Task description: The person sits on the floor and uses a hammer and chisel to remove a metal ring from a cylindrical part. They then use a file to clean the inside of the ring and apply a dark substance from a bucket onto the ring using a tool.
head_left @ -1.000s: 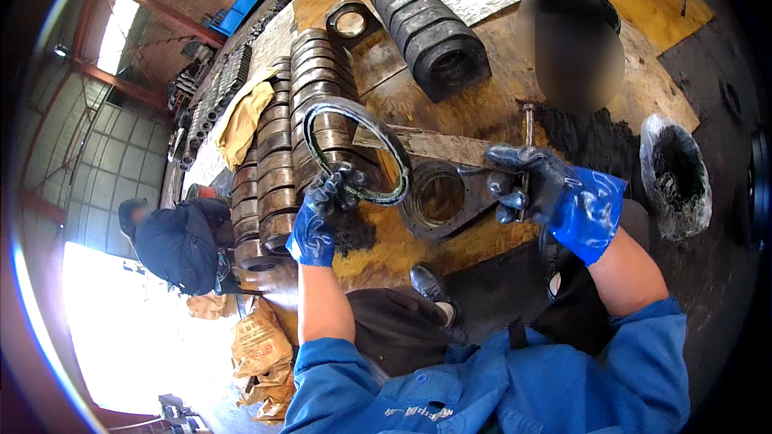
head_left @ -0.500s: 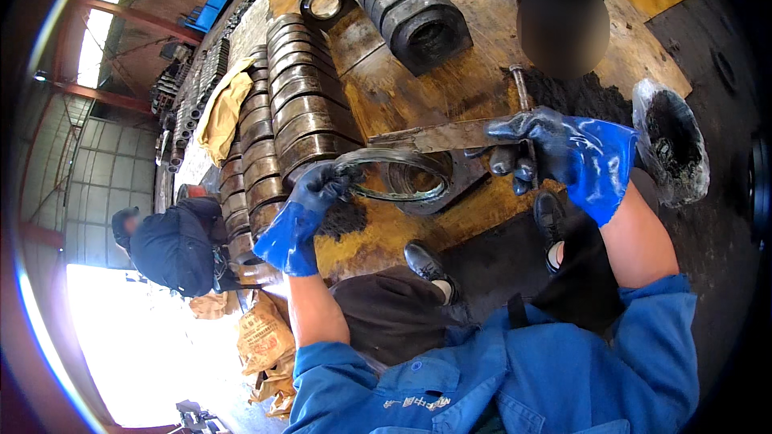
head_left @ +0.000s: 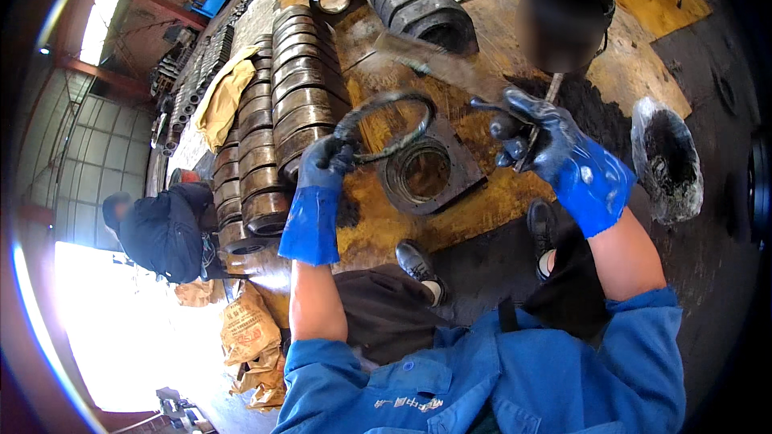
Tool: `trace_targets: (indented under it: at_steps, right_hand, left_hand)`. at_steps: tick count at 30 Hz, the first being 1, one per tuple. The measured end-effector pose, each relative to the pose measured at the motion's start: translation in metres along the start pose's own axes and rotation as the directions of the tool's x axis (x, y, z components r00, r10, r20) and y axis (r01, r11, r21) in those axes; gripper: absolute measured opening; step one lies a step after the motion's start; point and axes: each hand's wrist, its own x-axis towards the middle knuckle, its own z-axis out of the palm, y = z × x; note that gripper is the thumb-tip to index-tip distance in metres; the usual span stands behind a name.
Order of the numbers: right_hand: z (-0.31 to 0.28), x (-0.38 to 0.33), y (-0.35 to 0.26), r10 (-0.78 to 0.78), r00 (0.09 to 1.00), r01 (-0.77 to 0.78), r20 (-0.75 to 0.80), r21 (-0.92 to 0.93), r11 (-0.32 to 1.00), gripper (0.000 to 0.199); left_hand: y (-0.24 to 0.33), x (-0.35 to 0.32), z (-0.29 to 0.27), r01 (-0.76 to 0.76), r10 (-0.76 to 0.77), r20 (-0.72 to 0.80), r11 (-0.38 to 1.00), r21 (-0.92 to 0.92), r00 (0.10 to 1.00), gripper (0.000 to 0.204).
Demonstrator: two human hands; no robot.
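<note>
My left hand (head_left: 328,165), in a blue rubber glove smeared black, is closed on the near left side of a dark, shiny ring (head_left: 429,122), raised above the table. Below the ring lies a thick metal block (head_left: 460,181) with a round bore and angled corners. My right hand (head_left: 535,133), gloved alike, grips a thin metal rod (head_left: 553,88) that slants through the fist. A flat, paddle-like strip (head_left: 442,64), smeared by motion, stretches left from that hand; how it joins the rod is hidden by the fingers.
Rows of stacked metal rings (head_left: 301,88) stand at left, dark blocks (head_left: 414,0) beyond. A black bucket (head_left: 605,0) sits far right, near dark grease-like stuff (head_left: 607,100) and a plastic-lined tub (head_left: 643,169). Another person (head_left: 165,233) bends at far left by paper sacks (head_left: 249,325).
The ring has been lifted up and away from the block, now tilted more upright. The strip has swung up and away from the ring, its left end rising. My right hand shifted slightly.
</note>
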Motion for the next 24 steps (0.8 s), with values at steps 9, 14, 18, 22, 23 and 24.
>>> trace_targets:
  at_steps: [9, 14, 18, 22, 23, 24]
  right_hand:
    - [-0.006, 0.013, 0.028, -0.117, 0.974, 0.060, 0.196, 0.276, 0.959, 0.052]
    - [0.009, 0.020, 0.044, -0.031, 0.984, -0.012, 0.174, 0.240, 0.971, 0.046]
    - [0.031, 0.011, 0.044, -0.011, 0.999, 0.005, 0.036, 0.169, 0.986, 0.045]
    - [0.023, 0.016, 0.046, -0.048, 0.992, 0.029, 0.120, 0.157, 0.987, 0.047]
    - [0.024, 0.015, 0.045, -0.055, 0.992, 0.035, 0.115, 0.170, 0.985, 0.047]
    - [0.025, 0.014, 0.044, -0.063, 0.992, 0.042, 0.111, 0.183, 0.982, 0.047]
  left_hand:
    - [-0.020, 0.021, -0.013, -0.177, -0.094, -0.310, 0.650, -0.739, 0.946, 0.028]
    - [-0.006, 0.029, -0.006, -0.250, -0.102, -0.343, 0.498, -0.830, 0.934, 0.032]
    - [0.000, 0.031, -0.005, -0.182, -0.195, -0.268, 0.373, -0.910, 0.943, 0.029]
    - [-0.008, 0.027, -0.010, -0.148, -0.107, -0.188, 0.309, -0.940, 0.976, 0.029]
    - [-0.009, 0.026, -0.011, -0.133, -0.082, -0.165, 0.301, -0.944, 0.983, 0.029]
    - [-0.004, 0.025, -0.012, -0.119, -0.057, -0.142, 0.295, -0.948, 0.988, 0.029]
